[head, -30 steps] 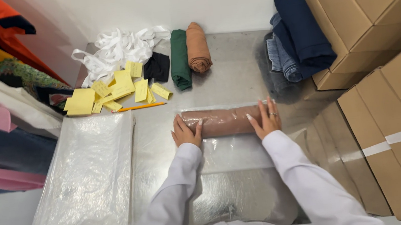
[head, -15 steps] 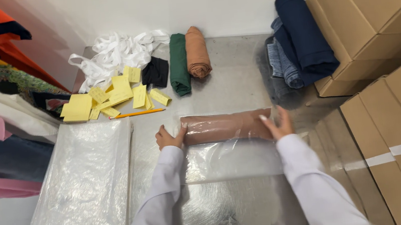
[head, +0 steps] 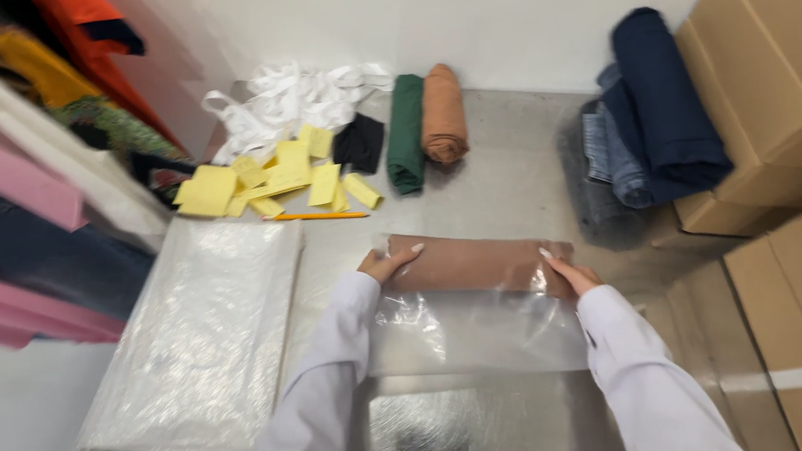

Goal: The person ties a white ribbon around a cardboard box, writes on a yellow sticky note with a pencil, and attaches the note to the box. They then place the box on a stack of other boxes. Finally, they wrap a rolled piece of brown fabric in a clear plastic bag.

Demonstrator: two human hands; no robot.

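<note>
Grey metal worktop (head: 508, 193) against a white wall, cardboard boxes (head: 785, 61) along its right edge. Landmark: brown rolled cloth (head: 471, 263) mid-table, lying inside a clear plastic bag (head: 479, 332). Left hand (head: 387, 260) grips the roll's left end, fingers curled over it; right hand (head: 567, 272) clasps the right end through the plastic. Behind the roll: green roll (head: 406, 134) and tan roll (head: 442, 113) side by side, yellow paper slips (head: 265, 180), white straps (head: 291, 102). Left of it: stack of clear bags (head: 198, 339). Right-rear: navy and denim folded clothes (head: 650, 116).
</note>
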